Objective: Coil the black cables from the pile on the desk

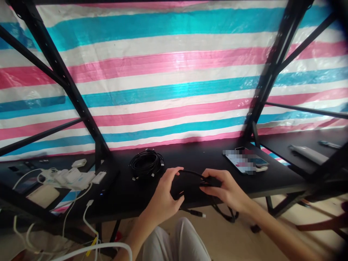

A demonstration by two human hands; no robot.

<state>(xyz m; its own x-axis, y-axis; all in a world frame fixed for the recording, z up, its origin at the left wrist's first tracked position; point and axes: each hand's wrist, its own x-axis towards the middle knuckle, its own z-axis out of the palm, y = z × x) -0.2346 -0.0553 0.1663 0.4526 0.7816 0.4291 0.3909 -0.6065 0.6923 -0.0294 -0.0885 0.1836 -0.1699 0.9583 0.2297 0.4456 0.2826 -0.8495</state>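
A black cable [192, 173] stretches between my two hands over the front part of the black shelf. My left hand [164, 195] has its index fingertip at one end of this span and its thumb spread lower; the cable passes behind its fingers. One end of the cable, with a metal-tipped plug [198, 213], hangs below the left thumb in front of the shelf edge. My right hand [224, 186] pinches gathered loops of the cable between thumb and fingers. More loops [231, 217] dangle beneath that hand. What lies inside the right palm is hidden.
A coil of black cables [146, 163] with several plugs lies behind my left hand. Phones [243, 162] rest at the right. A white power strip [73, 179] with chargers and white cables is at the left. Black metal uprights [268, 72] frame a striped plastic sheet [174, 87].
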